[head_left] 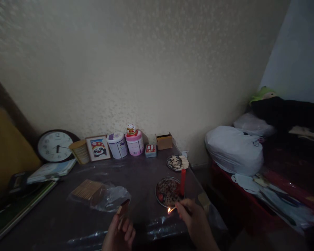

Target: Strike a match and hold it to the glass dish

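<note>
My right hand (pixel 195 219) pinches a burning match (pixel 171 210), its flame at the near rim of a round metal plate (pixel 159 198) with a dark patterned face. A red candle (pixel 182 181) stands upright on that plate's right side, unlit. My left hand (pixel 119 233) holds a small matchbox (pixel 122 207) up over the table's front edge. A second plate (pixel 172 162) farther back carries a heap of matchsticks.
On the dark table (pixel 141 174), a clear plastic bag (pixel 108 198) with a stack of wooden sticks lies to the left. Along the wall stand a clock (pixel 54 146), a framed picture (pixel 98 147), tins and a small cardboard box (pixel 164 141). White bags (pixel 234 150) lie on the right.
</note>
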A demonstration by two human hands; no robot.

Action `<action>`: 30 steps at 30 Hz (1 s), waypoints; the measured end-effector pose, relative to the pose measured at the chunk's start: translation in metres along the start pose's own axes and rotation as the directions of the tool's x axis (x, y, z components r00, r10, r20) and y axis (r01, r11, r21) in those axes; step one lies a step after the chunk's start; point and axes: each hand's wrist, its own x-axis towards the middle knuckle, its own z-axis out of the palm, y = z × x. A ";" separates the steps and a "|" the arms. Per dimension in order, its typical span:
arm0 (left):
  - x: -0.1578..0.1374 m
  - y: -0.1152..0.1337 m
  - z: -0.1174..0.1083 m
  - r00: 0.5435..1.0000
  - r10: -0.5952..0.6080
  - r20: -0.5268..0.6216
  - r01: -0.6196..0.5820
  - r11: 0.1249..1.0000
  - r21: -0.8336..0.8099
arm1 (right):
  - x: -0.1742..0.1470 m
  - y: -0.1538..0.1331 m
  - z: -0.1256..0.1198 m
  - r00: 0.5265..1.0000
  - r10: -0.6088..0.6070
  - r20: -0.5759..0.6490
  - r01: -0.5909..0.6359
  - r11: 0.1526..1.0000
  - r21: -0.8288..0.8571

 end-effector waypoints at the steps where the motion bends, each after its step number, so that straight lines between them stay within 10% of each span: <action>1: 0.000 0.000 0.000 1.000 -0.009 0.002 0.009 1.000 -0.007 | 0.000 0.000 0.000 1.000 0.002 0.008 -0.002 1.000 -0.005; 30: 0.012 -0.001 -0.002 0.997 0.013 0.082 -0.008 0.998 -0.066 | 0.011 0.000 0.017 0.999 0.027 0.021 -0.027 1.000 -0.010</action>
